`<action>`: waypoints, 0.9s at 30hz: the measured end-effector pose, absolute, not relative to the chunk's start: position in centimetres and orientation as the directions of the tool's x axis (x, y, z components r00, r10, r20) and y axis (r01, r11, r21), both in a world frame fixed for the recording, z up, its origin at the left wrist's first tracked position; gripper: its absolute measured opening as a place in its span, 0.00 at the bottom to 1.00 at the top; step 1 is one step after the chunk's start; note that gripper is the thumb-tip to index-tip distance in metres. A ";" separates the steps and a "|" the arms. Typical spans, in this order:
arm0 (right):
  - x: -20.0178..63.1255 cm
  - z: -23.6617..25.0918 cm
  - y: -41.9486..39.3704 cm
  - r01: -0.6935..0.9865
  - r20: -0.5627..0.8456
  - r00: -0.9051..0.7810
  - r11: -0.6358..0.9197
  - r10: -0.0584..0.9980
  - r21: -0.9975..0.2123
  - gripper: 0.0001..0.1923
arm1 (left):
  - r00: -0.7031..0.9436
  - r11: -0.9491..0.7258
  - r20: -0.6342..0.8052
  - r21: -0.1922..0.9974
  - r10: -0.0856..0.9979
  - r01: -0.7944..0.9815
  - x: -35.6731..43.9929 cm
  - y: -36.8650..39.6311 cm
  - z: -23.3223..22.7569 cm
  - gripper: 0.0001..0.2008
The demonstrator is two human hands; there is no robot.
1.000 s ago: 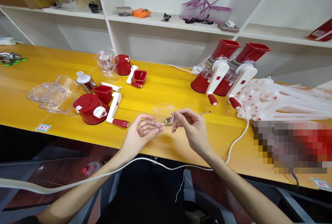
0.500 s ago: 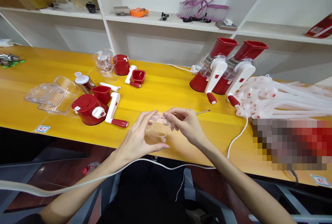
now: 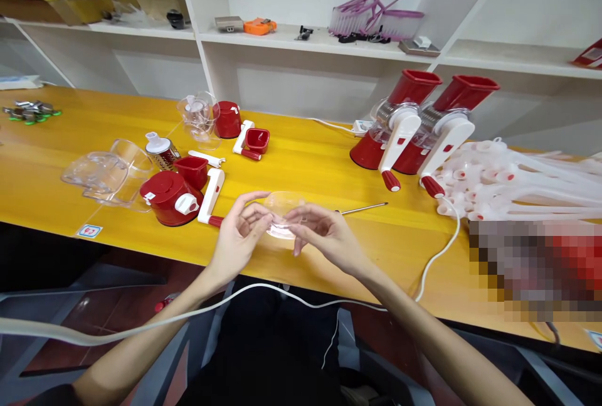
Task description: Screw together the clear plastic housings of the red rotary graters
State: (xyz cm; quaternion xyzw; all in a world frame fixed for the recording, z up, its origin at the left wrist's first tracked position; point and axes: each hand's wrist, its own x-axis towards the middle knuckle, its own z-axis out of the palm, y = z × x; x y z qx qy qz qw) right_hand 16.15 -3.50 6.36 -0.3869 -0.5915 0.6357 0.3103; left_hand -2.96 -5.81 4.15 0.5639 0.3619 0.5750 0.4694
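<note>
Left hand (image 3: 237,240) and right hand (image 3: 320,236) meet above near edge of yellow surface (image 3: 301,161), fingers of both pinched on one clear plastic disc (image 3: 282,211) between them, disc lying flat, left-right. One thin metal rod (image 3: 362,208) just beyond right hand. Farther: two assembled red rotary graters (image 3: 414,130) right.

Both forearms come up bare from the bottom corners and angle in toward each other, so the hands meet about mid-frame, close enough that the fingertips nearly touch. Left hand (image 3: 241,235) has its palm turned inward, fingers curled loosely with the index reaching up and over. Right hand (image 3: 323,235) sits opposite with its back partly up, wrist bent a little, fingers pointing left and lightly pinched.
</note>
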 end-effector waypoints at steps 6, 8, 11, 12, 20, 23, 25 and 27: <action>15.2 5.5 -4.7 0.035 -0.114 -0.544 -0.113 0.831 -0.993 0.37 | 0.242 -0.325 0.289 0.938 0.926 0.125 -4.7 -3.8 5.2 0.14; 14.3 5.2 -4.6 0.034 -0.089 -0.508 -0.084 0.857 -0.996 0.36 | 0.256 -0.364 0.306 0.905 0.917 0.220 -4.7 -3.3 5.5 0.13; 12.5 4.7 -3.9 0.031 -0.008 -0.371 0.004 0.929 -1.000 0.36 | 0.148 -0.351 0.318 0.871 0.936 0.344 -3.9 -3.0 6.0 0.15; 11.9 4.6 -3.5 0.039 0.029 -0.314 0.044 0.949 -0.998 0.36 | 0.103 -0.326 0.310 0.868 0.945 0.374 -3.6 -3.0 6.2 0.17; 8.0 4.9 -0.1 0.186 0.277 -0.248 0.326 0.928 -0.927 0.28 | -0.022 -0.245 0.303 0.808 0.953 0.536 -4.0 -1.4 8.6 0.32; 7.3 4.7 0.3 0.188 0.330 -0.299 0.394 0.895 -0.900 0.30 | 0.026 -0.232 0.267 0.784 0.963 0.576 -5.5 0.2 10.3 0.35; 7.2 3.9 0.4 0.191 0.359 -0.297 0.423 0.885 -0.886 0.32 | 0.006 -0.192 0.239 0.763 0.971 0.618 -7.0 2.2 12.2 0.37; 7.3 2.4 0.6 0.219 0.369 -0.283 0.434 0.885 -0.874 0.33 | -0.095 -0.141 0.293 0.689 0.951 0.711 -9.2 5.2 14.6 0.36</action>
